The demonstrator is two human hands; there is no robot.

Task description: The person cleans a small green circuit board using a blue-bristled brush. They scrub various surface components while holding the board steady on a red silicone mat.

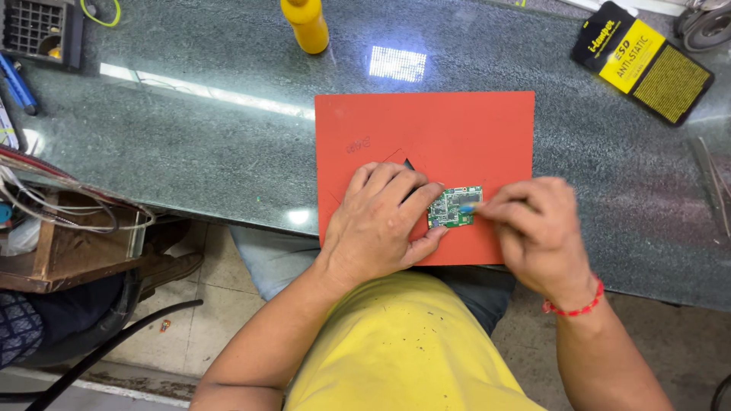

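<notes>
Head view: your two hands work one small green circuit board point(454, 206) on the red mat point(457, 129).

Your left hand point(378, 224) pins the board's left edge, fingers narrow. Your right hand point(535, 228) pinches a blue-tipped tool point(467, 206) against its right edge. The mat's far half lies open. Beyond stand one yellow bottle point(305, 24) and one black-and-yellow package point(643, 61).

We see a mat point(457, 129) lying on the table point(213, 152), with a small circuit board point(454, 207) on its near part; our left hand point(381, 221) rests on the board's left edge, our right hand point(533, 228) just right of it, and a bottle point(306, 24) stands behind the mat
</notes>
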